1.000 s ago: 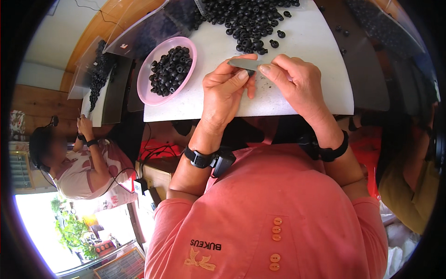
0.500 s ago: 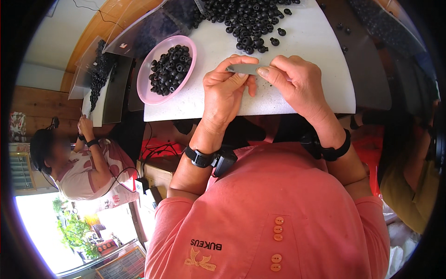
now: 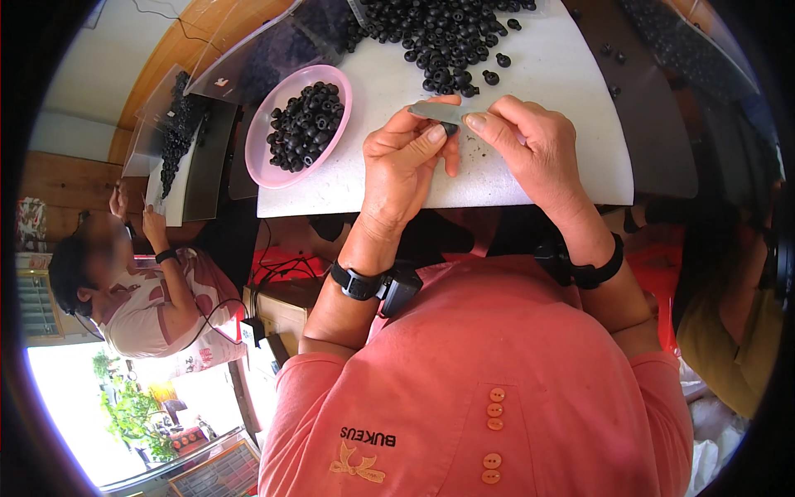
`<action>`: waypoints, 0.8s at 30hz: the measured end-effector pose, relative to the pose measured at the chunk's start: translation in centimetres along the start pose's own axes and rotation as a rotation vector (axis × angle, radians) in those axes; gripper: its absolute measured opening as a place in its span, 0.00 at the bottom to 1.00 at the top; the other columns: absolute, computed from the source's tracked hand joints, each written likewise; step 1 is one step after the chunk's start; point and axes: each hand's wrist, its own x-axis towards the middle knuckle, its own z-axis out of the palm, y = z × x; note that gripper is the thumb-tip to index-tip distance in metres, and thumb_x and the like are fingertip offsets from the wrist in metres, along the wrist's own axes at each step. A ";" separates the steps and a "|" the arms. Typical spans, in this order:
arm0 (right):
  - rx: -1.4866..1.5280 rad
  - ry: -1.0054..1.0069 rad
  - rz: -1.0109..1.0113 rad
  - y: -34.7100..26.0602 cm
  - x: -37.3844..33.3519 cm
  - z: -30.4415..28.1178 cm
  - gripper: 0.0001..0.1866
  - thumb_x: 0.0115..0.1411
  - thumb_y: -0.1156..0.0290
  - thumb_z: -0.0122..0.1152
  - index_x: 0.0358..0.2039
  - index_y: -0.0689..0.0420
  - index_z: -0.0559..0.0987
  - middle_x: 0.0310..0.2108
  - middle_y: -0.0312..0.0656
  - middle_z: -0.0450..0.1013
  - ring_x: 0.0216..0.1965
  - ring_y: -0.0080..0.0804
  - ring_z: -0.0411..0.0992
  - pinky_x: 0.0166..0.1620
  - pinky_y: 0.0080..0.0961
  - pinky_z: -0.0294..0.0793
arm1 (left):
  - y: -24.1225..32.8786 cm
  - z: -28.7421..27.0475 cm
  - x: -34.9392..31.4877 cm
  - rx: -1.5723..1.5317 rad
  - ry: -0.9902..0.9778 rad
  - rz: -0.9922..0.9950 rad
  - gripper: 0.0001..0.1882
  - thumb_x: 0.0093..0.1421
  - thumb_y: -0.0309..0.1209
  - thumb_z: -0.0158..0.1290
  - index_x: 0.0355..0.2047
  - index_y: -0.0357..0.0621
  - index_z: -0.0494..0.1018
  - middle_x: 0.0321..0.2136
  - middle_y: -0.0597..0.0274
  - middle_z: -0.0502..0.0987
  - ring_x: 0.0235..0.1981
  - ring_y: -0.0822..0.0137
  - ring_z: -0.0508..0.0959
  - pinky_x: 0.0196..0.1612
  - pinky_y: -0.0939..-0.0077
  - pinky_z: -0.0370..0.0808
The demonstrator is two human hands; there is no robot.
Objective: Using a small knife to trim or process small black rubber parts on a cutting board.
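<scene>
Between the thumb and fingers of my left hand point(image 3: 407, 157) is a small round black part point(image 3: 449, 128), mostly covered by the fingertips. My right hand point(image 3: 534, 147) pinches a thin grey blade point(image 3: 439, 110), whose flat lies across the top of the black part. Both hands are over the near part of the white tabletop point(image 3: 331, 192). A pile of black ring-like parts point(image 3: 451, 41) lies beyond them, and a pink bowl point(image 3: 253, 157) holding more of the same parts point(image 3: 302, 128) stands to the left.
Clear plastic sheets point(image 3: 248, 62) rise at the back left. Dark crumbs point(image 3: 476, 151) lie beside my hands. At the left, a person point(image 3: 149, 306) sits at another table with a black pile point(image 3: 175, 137). A sleeve point(image 3: 729, 356) of someone else shows at the right. Cables point(image 3: 286, 267) hang near a cardboard box point(image 3: 286, 306).
The blade has lifted and tilted above my left fingers, so the black part under it now shows. My right hand has shifted slightly. The person at the left has moved their hands apart.
</scene>
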 end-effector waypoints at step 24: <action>0.640 0.170 0.189 -0.1 -0.6 -1.5 0.17 0.68 0.61 0.58 0.29 0.63 0.79 0.19 0.28 0.62 0.22 0.16 0.56 0.29 0.18 0.52 | 10.1 -5.3 0.2 1.101 0.258 0.507 0.12 0.57 0.17 0.56 0.41 0.38 0.81 0.40 0.61 0.78 0.33 0.73 0.76 0.31 0.82 0.74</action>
